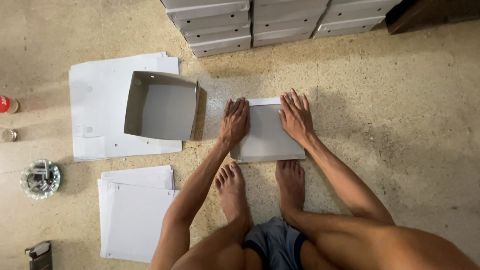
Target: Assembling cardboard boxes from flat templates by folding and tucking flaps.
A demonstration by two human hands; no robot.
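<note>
Head view: my left hand (235, 121) and right hand (296, 117) press flat, fingers apart, on the grey card (267, 135) mid-frame; I should crease evenly.

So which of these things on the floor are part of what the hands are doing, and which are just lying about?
In use:
left hand and right hand, both flat on the grey card sheet
open-topped card box
flat white card stacks
stacked finished boxes

Lying about:
glass ashtray
red-capped bottle
small dark object, unclear

Glass ashtray (40, 178), possibly a lighter (40, 252), stacked boxes (280, 20)
</note>
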